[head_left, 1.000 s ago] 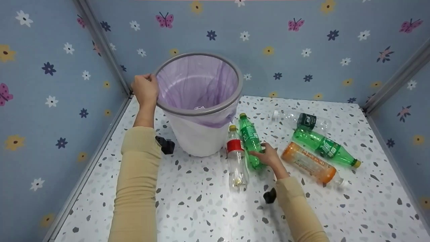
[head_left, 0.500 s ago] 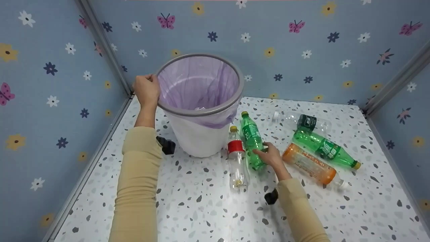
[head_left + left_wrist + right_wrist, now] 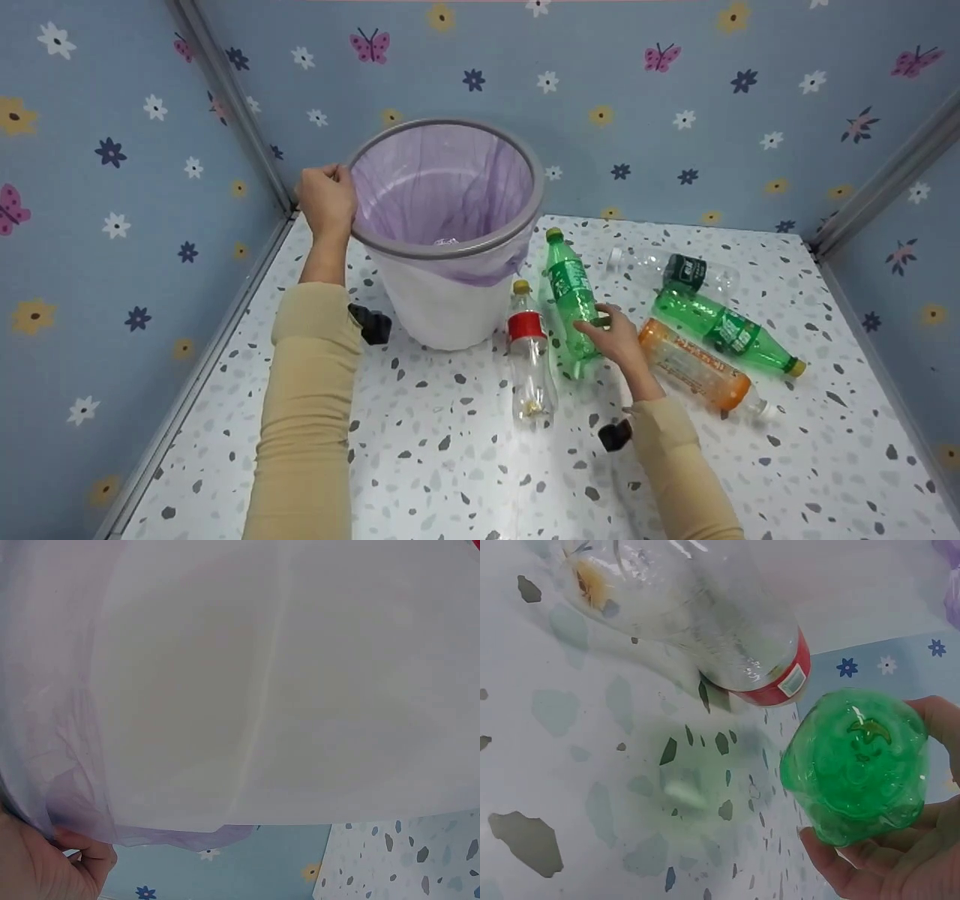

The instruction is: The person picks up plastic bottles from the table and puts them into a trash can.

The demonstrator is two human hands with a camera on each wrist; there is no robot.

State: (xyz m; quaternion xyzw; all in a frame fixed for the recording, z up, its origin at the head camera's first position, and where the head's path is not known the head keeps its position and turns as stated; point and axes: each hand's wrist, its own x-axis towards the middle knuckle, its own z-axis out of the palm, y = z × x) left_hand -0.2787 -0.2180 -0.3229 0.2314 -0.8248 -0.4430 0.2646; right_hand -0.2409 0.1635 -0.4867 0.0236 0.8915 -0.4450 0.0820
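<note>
In the head view my left hand [image 3: 327,199] grips the grey rim of a white trash can [image 3: 450,315] at its left side. A translucent purple bag [image 3: 442,180] lines the can, and the left wrist view shows my curled fingers at the bag's edge. My right hand [image 3: 619,334] holds a green plastic bottle [image 3: 573,289] near its base, cap pointing away toward the back. The right wrist view shows the green base [image 3: 859,769] between thumb and fingers. Just left of it lies a clear bottle [image 3: 531,367] with a red label and yellow cap.
Right of my right hand lie an orange-labelled bottle [image 3: 694,367], a second green bottle [image 3: 731,330] and a clear bottle with a dark label [image 3: 667,264]. Patterned blue walls [image 3: 570,135] enclose the speckled white tabletop [image 3: 435,465] at the back and sides.
My right hand has taken hold of the green bottle and shifted it away from me and slightly right, with its base coming up. My left hand stays on the can's rim.
</note>
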